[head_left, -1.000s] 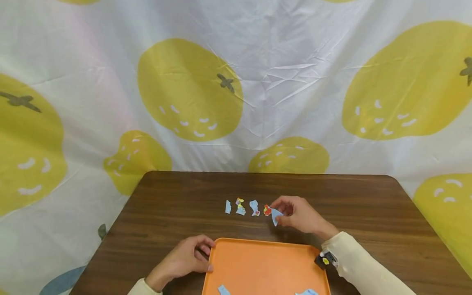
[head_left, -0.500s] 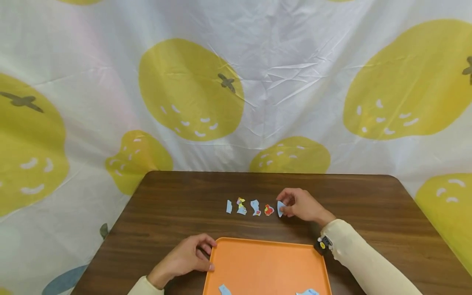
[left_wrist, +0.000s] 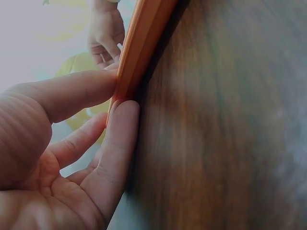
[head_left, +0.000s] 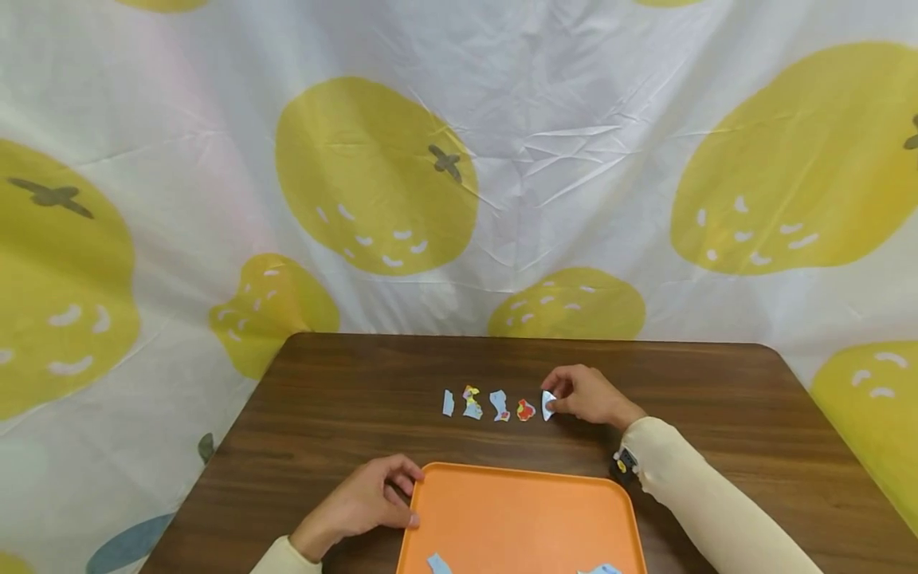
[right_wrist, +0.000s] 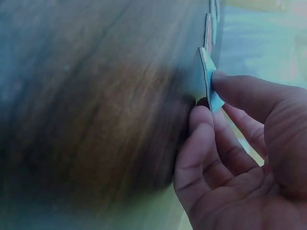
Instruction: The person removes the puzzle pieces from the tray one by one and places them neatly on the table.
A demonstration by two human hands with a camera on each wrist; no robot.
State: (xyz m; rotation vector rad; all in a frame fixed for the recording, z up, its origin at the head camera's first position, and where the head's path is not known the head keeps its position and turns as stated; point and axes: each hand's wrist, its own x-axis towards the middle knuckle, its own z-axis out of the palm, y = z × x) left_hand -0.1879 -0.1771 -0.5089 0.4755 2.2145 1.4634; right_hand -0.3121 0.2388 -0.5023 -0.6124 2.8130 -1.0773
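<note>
A small pale blue piece [head_left: 548, 405] is pinched between thumb and fingers of the right hand [head_left: 590, 396], at the right end of a row on the table. In the right wrist view, the thumb presses the piece's face [right_wrist: 211, 84], and it stands slightly tilted. Left of it lie a red piece [head_left: 526, 410], a blue one with a red corner [head_left: 499, 405], a yellow-and-blue one [head_left: 472, 402] and a narrow blue one [head_left: 448, 402]. The left hand [head_left: 366, 498] grips the left rim of an orange tray [head_left: 527, 510]; its thumb and fingers touch the edge [left_wrist: 136, 48] in the left wrist view.
Two more light blue pieces lie in the tray near the bottom of the head view, one at left [head_left: 439, 564] and one at right [head_left: 601, 569]. The dark wooden table [head_left: 323, 414] meets a hanging cloth with yellow fruit prints [head_left: 376, 175] behind.
The right hand has moved the blue piece away and slightly right, from beside the red piece to the row's right end. The left hand stays at the tray's rim.
</note>
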